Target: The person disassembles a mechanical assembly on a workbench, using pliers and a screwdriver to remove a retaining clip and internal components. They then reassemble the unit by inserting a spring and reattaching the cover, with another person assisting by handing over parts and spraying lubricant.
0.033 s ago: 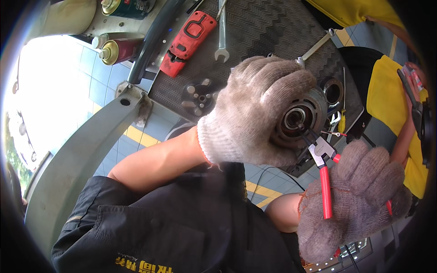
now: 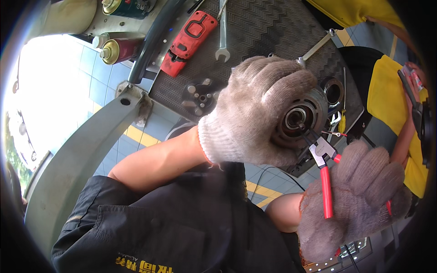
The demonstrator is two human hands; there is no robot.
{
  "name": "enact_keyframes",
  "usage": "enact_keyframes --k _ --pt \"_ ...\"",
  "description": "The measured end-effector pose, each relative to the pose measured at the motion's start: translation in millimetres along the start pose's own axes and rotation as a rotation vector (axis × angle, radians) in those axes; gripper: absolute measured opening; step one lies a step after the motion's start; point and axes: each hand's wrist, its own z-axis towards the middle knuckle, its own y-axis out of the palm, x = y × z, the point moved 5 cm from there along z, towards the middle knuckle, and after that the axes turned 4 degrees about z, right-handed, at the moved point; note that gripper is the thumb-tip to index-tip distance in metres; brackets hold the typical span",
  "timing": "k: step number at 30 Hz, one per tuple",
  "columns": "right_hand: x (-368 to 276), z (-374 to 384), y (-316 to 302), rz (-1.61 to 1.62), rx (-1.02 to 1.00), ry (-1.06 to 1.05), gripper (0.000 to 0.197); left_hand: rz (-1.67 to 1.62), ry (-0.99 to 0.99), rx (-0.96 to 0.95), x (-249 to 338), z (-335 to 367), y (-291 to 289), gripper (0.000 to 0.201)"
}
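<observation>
In a knitted grey work glove, my left hand [image 2: 259,109] is closed around a round metal part with concentric rings [image 2: 321,107], which looks like a pulley. A small shaft end shows at its centre. My right hand [image 2: 359,195], gloved too, has its fingers wrapped round one red handle of a pair of circlip pliers [image 2: 325,152]; the other handle stands apart from the fingers. The pliers' thin dark tips reach into the ring opening beside the shaft end. Whether they grip anything there is too small to tell. My left glove hides the part's near left side.
On the ribbed black mat [image 2: 264,27] lie a red tool case [image 2: 189,43], an open-ended wrench [image 2: 222,38], a three-armed metal plate [image 2: 200,98], a bearing-like ring [image 2: 333,91] and another wrench [image 2: 318,45]. Spray cans [image 2: 118,51] stand far left. A person in yellow [image 2: 387,91] is at right.
</observation>
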Motion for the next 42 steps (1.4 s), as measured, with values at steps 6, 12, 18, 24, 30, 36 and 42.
enact_keyframes --k 6,12,18,24,30,36,42 --pt "-2.1 0.4 -0.7 0.012 0.029 0.040 0.027 0.022 0.009 0.030 1.0 -0.4 1.0 0.102" --pt "1.0 -5.5 5.5 0.048 0.094 0.076 0.030 -0.010 0.035 0.001 -2.5 -1.0 1.6 0.123" --pt "22.2 -19.9 16.2 0.181 0.208 0.119 0.034 -0.004 -0.022 0.027 0.0 -3.0 0.2 0.100" --pt "24.3 -30.7 33.9 0.161 0.302 0.190 0.032 0.017 -0.021 0.008 1.9 -1.2 0.6 0.098" --pt "15.5 -34.6 42.0 0.185 0.328 0.217 0.031 0.043 0.007 0.052 3.4 -3.6 -1.0 0.099" --pt "16.4 -35.2 45.3 0.197 0.342 0.232 0.030 0.036 0.007 0.032 2.6 -3.2 0.0 0.100" --pt "16.2 -36.2 47.9 0.208 0.348 0.240 0.029 0.062 0.006 0.032 3.8 -4.8 0.7 0.102"
